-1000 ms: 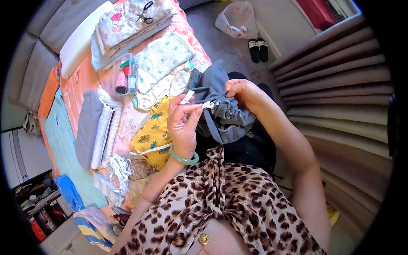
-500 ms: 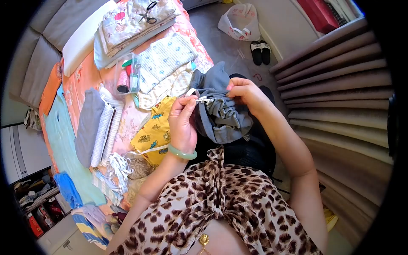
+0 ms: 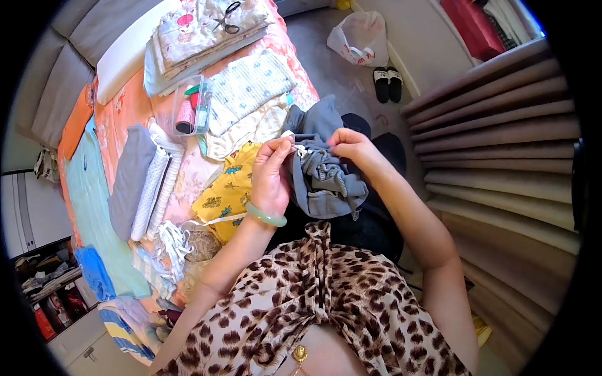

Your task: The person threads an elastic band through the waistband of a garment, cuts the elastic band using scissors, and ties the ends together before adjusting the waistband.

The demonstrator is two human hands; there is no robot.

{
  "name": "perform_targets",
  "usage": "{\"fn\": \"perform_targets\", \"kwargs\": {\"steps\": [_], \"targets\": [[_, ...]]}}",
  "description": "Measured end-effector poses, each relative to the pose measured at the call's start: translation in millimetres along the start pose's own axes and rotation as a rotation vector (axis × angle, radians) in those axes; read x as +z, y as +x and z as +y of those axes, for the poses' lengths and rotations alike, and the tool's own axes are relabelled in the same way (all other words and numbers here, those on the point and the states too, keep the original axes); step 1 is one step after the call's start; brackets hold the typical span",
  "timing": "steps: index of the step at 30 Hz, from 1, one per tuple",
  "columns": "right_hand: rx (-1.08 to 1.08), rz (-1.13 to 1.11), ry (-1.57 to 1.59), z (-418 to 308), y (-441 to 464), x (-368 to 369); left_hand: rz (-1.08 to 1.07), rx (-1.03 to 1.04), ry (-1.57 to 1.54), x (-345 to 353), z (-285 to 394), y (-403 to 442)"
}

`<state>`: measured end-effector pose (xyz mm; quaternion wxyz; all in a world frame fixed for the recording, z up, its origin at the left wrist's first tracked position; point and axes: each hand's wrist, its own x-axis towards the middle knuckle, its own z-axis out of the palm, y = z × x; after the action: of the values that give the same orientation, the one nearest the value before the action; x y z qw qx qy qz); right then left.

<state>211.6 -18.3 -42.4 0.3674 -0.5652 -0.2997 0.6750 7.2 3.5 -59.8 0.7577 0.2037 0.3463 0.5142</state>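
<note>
Gathered grey cloth (image 3: 329, 182), apparently a garment with ruffled edges, lies bunched over my lap. My left hand (image 3: 271, 172), wearing a pale green bangle (image 3: 266, 215), pinches the end of a white elastic band (image 3: 288, 135) at the cloth's left edge. A small whitish piece (image 3: 301, 150) shows beside those fingertips; its kind is too small to tell. Closed on the grey cloth from the right is my right hand (image 3: 352, 148), fingertips pinched and slightly blurred. A white strip (image 3: 216, 220) runs from under my left wrist to a tangled white bundle (image 3: 172, 244) on the bed.
Yellow printed cloth (image 3: 226, 191) lies left of my hands. Beyond it are folded fabrics (image 3: 248, 81), a clear box (image 3: 199, 119) with thread spools, and scissors (image 3: 228, 20) on a fabric stack. Slippers (image 3: 387, 84) and a plastic bag (image 3: 359, 41) are on the floor; curtains (image 3: 501, 144) hang right.
My right hand has moved left and slightly down, closer to my left hand. The grey cloth between them is more bunched. The whole view has shifted slightly.
</note>
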Motion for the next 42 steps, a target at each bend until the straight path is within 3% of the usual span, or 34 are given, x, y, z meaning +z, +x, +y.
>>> {"fn": "perform_targets", "kwargs": {"steps": [2,4,9,17,22,25,28,29,32,36,42], "targets": [[-0.258,0.0,-0.024,-7.7,-4.4,-3.8,-0.044,0.062,0.094,3.4,4.6,0.2],[-0.359,0.035,-0.032,-18.3,-10.8,-5.4,-0.063,0.068,0.117,7.5,10.6,-2.9],[-0.343,-0.028,-0.275,-24.3,-22.1,-0.4,-0.098,0.072,0.136,10.4,15.0,-7.0],[-0.776,0.047,-1.047,-49.9,-11.4,28.2,-0.1,0.103,0.174,10.0,17.2,-8.4],[-0.62,0.003,-1.039,-61.5,-7.6,30.6,-0.107,0.057,0.217,0.0,26.0,-6.5],[-0.569,0.042,-0.934,-67.9,-4.4,29.1,-0.029,0.117,0.5,-5.0,36.5,-4.3],[-0.6,0.045,-0.968,-85.6,-7.0,29.5,0.133,0.493,0.953,7.1,69.0,-0.2],[-0.605,0.043,-0.962,-88.8,-7.0,30.1,0.057,0.577,1.08,15.8,81.8,0.9],[-0.621,0.021,-0.98,-93.6,-6.0,34.3,-0.337,0.536,1.201,47.7,95.8,9.2],[-0.601,0.055,-1.042,-80.5,-3.4,28.1,-0.407,0.05,0.95,38.1,66.2,33.8],[-0.551,0.142,-0.878,-58.5,-3.3,26.8,-0.381,-0.073,0.69,25.4,23.3,29.0]]}}
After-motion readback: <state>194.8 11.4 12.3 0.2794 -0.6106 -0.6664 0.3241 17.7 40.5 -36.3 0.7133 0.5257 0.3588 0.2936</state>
